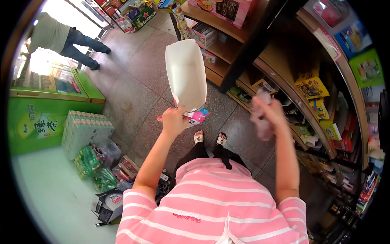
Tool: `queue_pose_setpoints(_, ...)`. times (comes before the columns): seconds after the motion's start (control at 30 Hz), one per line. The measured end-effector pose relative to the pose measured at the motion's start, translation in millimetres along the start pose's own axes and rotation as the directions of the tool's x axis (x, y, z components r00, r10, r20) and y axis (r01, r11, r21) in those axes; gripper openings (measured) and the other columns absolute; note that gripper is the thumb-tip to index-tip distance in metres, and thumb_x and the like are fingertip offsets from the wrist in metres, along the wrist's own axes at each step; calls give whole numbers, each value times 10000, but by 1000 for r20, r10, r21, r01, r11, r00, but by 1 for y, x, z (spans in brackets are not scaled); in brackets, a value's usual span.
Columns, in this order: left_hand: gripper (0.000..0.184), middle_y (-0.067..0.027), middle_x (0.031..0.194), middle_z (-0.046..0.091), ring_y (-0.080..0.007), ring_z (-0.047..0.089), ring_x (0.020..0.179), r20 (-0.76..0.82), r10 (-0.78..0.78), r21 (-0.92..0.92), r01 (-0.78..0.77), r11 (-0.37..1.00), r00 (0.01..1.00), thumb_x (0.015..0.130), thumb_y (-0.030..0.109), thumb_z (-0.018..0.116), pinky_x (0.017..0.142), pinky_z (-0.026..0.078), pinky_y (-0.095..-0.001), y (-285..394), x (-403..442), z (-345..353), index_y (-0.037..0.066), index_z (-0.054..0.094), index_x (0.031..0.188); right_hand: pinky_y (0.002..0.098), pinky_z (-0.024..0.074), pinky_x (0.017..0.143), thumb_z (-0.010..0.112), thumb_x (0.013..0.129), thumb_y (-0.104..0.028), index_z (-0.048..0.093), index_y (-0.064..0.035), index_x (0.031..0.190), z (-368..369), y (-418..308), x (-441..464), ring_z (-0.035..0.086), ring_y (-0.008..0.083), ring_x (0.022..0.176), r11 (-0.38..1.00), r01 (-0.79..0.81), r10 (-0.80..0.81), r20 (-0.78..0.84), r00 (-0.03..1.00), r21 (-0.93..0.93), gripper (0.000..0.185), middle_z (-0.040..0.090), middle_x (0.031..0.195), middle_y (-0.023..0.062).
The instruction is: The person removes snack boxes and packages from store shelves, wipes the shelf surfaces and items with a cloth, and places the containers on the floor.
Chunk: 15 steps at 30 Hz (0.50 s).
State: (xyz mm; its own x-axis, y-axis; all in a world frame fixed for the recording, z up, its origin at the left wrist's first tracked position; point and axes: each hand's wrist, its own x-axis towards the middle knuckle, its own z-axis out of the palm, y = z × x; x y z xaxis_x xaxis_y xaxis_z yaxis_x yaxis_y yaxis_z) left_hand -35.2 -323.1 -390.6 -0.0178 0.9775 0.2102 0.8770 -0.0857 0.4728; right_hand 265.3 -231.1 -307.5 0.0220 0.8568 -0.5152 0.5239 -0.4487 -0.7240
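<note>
My left hand (174,123) is closed around the near end of a cardboard box (185,75), whose bare white inside faces up. A pink and blue packet (198,117) shows beside my fingers at that same end; whether it is held or part of the box I cannot tell. Off to the right, my right hand (274,113) is closed on a crumpled greyish-pink cloth (262,127). Both hand and cloth are smeared by motion, in front of the shelves.
Shelves (280,67) with snack packets (312,87) line the right side. On the left stand a green cooler (44,122), a wrapped carton pack (87,132) and bagged bottles (87,162). A person (61,38) stands at the upper left on the tiled floor (138,77).
</note>
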Motion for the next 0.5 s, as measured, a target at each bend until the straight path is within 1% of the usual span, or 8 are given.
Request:
queue_pose_setpoints(0.1,172,-109,500,520,-290,534,506,-14,-4,32,5,999,1000,491,47,573,524,423,-372,8,-2,9,67,567,662,312,453,739,659,556,-600,617,26,818,78,7,37,594,238,809,999,45,-45,50,998,3,679,613,847,164)
queue_pose_setpoints(0.13,173,-105,489,513,-287,532,499,-13,16,55,-15,998,1000,488,49,573,518,421,-369,10,-3,12,69,564,659,322,448,770,649,538,-630,614,32,835,98,0,44,591,281,842,987,95,-92,31,995,-131,726,610,865,189)
queue_pose_setpoints(0.2,139,-105,502,511,-279,533,496,5,47,28,-48,998,999,512,81,584,519,419,-367,8,-7,21,74,530,639,360,451,775,635,597,-528,607,15,869,133,-2,62,583,332,849,895,220,-208,74,975,-387,608,601,873,221)
queue_pose_setpoints(0.27,125,-101,504,507,-280,532,496,-14,57,-63,-58,996,998,507,88,583,494,407,-379,2,-14,33,77,512,610,377,446,762,632,607,-421,601,19,869,151,9,81,579,347,827,877,193,-161,108,981,-440,514,601,841,219)
queue_pose_setpoints(0.33,230,-130,576,550,-268,560,534,113,-23,12,22,1000,993,548,37,565,534,441,-346,-8,-20,29,57,583,777,393,442,750,628,616,-314,595,24,869,161,15,84,575,361,804,851,175,-121,140,983,-495,424,602,809,218)
queue_pose_setpoints(0.37,346,-140,642,574,-237,581,575,200,-155,-265,206,942,968,574,8,544,572,452,-319,-13,-25,26,53,564,917,400,441,750,598,618,-267,590,20,865,165,21,80,573,361,799,867,199,-173,99,980,-456,379,598,805,221)
queue_pose_setpoints(0.43,602,-141,861,613,-153,604,734,447,-276,-646,521,558,851,648,-59,468,684,460,-257,-16,-33,6,71,416,1233,418,451,743,545,654,-225,585,-27,905,170,31,77,562,374,829,853,214,-194,92,977,-476,323,593,885,192)
queue_pose_setpoints(0.5,522,-79,910,592,-144,568,833,479,-345,-807,559,188,807,644,-87,443,734,451,-266,-28,-41,-17,37,477,1149,428,449,730,549,669,-224,568,-24,914,178,46,73,555,375,822,819,257,-269,53,962,-512,317,571,903,190)
